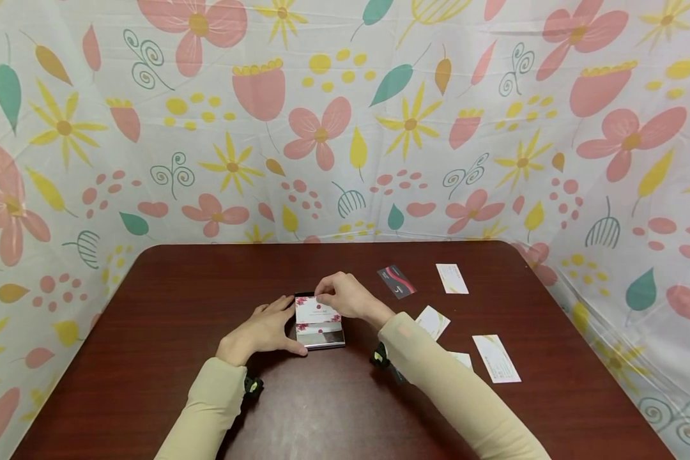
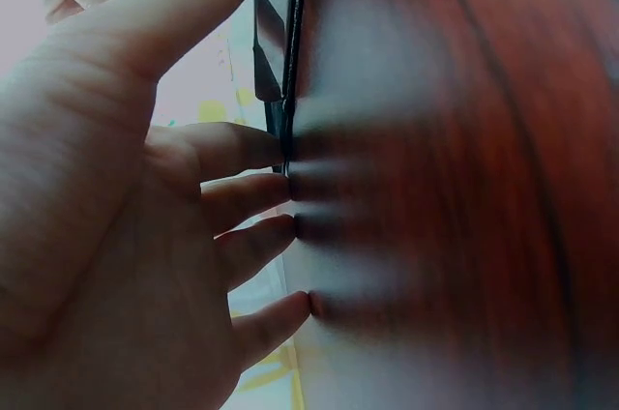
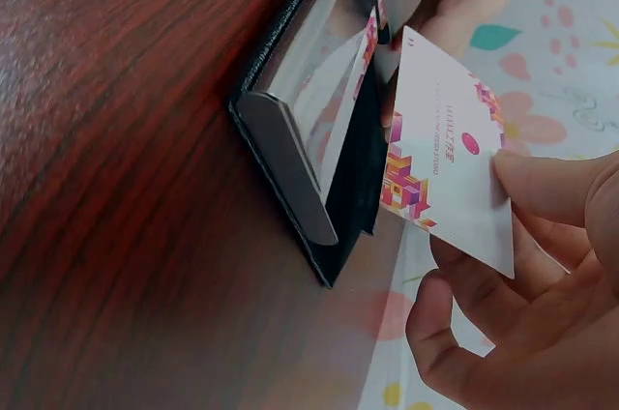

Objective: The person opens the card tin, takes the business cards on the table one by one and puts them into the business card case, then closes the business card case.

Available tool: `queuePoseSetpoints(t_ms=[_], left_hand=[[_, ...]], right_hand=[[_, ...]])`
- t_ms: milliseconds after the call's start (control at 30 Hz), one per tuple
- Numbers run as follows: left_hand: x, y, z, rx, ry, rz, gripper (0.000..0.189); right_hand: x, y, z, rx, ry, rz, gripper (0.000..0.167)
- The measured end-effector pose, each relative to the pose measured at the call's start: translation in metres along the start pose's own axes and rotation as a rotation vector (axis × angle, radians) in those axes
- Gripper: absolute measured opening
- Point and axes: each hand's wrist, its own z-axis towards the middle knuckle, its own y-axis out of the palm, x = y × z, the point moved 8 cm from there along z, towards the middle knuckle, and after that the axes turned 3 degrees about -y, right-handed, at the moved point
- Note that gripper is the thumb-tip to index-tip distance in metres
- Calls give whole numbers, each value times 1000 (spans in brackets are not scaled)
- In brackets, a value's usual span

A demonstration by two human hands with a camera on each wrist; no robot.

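Note:
A black business card case [image 1: 326, 339] lies open on the table, with a shiny metal holder [image 3: 285, 154] inside its dark cover. Another white card with pink print [image 3: 350, 105] sits in that holder. Between thumb and fingers, my right hand [image 1: 347, 297] pinches a white business card [image 3: 445, 149] with colourful corners, tilted above the case. My left hand [image 1: 267, 327] rests at the case's left side, fingers spread and fairly straight. Its fingertips [image 2: 295, 306] meet the table and case edge, while the thumb [image 1: 295, 347] lies at the front left corner.
To the right lie loose cards: a dark one with a red stripe [image 1: 397, 282], a white one [image 1: 452, 278] at the back, and another white one [image 1: 497, 359] nearer. More cards [image 1: 433, 322] are partly covered by the right sleeve [image 1: 431, 361]. Patterned fabric [image 1: 345, 160] hangs behind the table.

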Motion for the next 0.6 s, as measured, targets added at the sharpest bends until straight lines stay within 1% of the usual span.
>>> queuePoseSetpoints(t_ms=[167,400,600], left_hand=[[-2,1,1,2,-9,-10,106],[-2,1,2,-8,-20,4,108],[-3,1,1,-11,-23,13,109]], right_hand=[[6,5,2,-7,21,11,8],[9,11,2,-13,-15,-19,8],[11,13,2,-13,-6,-27,8]])
